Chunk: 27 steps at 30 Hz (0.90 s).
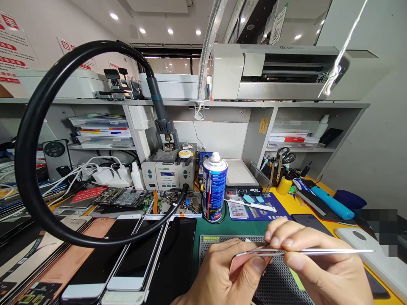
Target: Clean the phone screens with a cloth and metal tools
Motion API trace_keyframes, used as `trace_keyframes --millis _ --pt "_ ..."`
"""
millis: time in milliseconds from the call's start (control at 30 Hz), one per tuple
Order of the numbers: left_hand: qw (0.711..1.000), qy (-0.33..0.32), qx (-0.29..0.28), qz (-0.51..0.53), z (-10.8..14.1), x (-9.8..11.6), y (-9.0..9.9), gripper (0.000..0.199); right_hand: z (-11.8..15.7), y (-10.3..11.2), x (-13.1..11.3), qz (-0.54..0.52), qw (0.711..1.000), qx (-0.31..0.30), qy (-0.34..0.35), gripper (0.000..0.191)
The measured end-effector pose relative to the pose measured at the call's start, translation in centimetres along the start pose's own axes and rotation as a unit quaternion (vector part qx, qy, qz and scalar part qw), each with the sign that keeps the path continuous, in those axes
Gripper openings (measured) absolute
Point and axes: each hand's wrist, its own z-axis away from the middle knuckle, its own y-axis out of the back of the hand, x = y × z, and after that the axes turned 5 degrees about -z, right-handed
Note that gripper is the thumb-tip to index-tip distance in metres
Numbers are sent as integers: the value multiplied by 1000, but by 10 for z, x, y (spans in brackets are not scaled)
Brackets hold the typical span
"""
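My left hand (230,271) is closed on a thin, flat piece with a pinkish face (237,263), pinched between thumb and fingers. Its exact kind is unclear. In my right hand (321,258) is a pair of metal tweezers (330,251), gripped between thumb and fingertips. They lie nearly level, their joined end pointing right and their tips reaching over the pinkish piece. Fingers partly hide where the two meet. Both hands are above a grey perforated mat (273,284) on the green work surface.
A blue spray can (215,188) stands just beyond the mat. Several phones and screens (127,258) cover the left side. A hot-air station (168,173) sits behind, its black hose (23,148) looping at left. Phones, scissors (284,156) and a blue-handled tool (332,202) occupy the right.
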Motion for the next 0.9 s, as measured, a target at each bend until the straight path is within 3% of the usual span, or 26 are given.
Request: trace_keyframes --millis 500,900 --pt "999 -33 3 -18 -1 1 0 26 -3 -3 -1 -40 999 2 -37 9" --pt "999 -41 13 -10 -3 3 1 26 -3 -4 -2 -48 999 2 -21 10"
